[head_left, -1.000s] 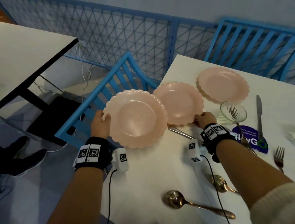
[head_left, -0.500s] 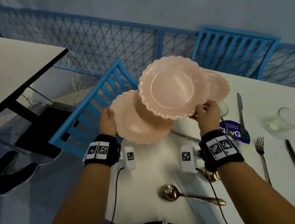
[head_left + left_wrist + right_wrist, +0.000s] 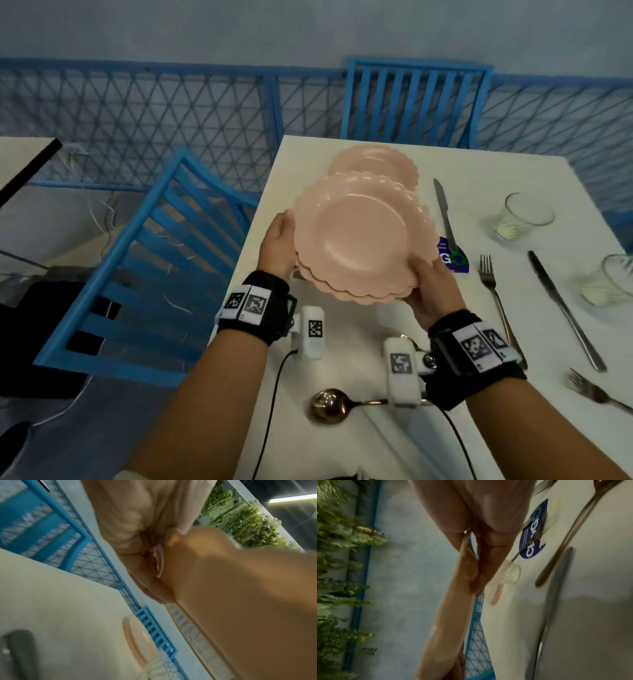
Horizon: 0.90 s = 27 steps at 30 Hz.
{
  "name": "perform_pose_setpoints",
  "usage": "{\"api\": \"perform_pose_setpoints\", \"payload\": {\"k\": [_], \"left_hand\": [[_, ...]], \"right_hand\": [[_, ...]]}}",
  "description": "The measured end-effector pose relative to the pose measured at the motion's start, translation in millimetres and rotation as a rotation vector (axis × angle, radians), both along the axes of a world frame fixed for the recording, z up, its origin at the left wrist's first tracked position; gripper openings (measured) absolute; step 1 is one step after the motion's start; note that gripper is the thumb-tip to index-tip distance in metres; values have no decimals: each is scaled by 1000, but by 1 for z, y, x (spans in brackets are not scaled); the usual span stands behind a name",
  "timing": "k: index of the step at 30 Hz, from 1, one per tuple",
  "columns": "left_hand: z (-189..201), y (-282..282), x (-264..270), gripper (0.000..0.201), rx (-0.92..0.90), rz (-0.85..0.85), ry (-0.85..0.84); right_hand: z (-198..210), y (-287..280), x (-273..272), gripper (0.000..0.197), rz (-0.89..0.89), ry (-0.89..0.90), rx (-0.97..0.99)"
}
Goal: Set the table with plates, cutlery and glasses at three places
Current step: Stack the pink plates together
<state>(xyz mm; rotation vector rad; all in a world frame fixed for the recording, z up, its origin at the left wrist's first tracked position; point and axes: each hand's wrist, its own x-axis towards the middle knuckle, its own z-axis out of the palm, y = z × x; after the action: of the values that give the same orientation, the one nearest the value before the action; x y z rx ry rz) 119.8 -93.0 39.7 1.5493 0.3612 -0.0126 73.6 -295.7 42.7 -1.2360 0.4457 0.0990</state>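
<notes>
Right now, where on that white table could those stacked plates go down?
Bare tabletop lies under the held plates, between the wrists, short of the gold spoon. The far right corner beyond the glass is bare too. Right of the knife, forks, knives and glasses crowd it.

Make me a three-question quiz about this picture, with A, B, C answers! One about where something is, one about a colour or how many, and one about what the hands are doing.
1. Where is the spoon?
A. on a chair
B. on the table by the right wrist
C. in a glass

2. What colour are the plates?
A. pink
B. green
C. black

3. What are the hands doing?
A. holding stacked plates
B. resting flat
C. holding forks

Answers:
1 B: the spoon lies on the table.
2 A: the plates are pink.
3 A: left hand and right hand grip the stack's edges.
</notes>
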Motion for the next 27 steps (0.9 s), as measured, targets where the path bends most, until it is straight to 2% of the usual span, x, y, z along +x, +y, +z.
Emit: {"api": "perform_pose_setpoints", "payload": {"k": [2,3,4,7,9,11,14,16,20,23,25,27], "left_hand": [[6,-14,15,60,-79,-54,28],[9,-19,26,61,-83,-76,47],[12,-23,37,55,-65,-98,73],[14,-34,78,18,-36,-103,155],[4,-39,106,10,29,-98,215],[-7,-46,130,17,119,-117,254],[-24,-61,160,54,214,-152,308],[-36,-69,178,66,217,-145,357],[-55,-85,204,68,253,-121,409],[-66,-92,217,75,334,-170,359],[-76,-91,228,68,507,-248,282],[-79,-88,235,52,544,-225,236]], "right_hand": [[8,-15,3,41,-84,-50,-10],[12,-23,6,41,-123,-73,-4],[16,-30,9,41,-162,-88,-6],[27,-53,25,42,-264,-106,-32],[29,-67,38,44,-303,-125,-30],[25,-79,50,44,-339,-122,-25],[14,-95,64,45,-378,-111,15],[7,-103,71,45,-393,-104,42],[-5,-113,81,43,-396,-84,58],[-11,-119,86,43,-408,-51,52],[-13,-121,88,40,-407,-45,56],[-13,-120,89,36,-410,-42,63]]}}
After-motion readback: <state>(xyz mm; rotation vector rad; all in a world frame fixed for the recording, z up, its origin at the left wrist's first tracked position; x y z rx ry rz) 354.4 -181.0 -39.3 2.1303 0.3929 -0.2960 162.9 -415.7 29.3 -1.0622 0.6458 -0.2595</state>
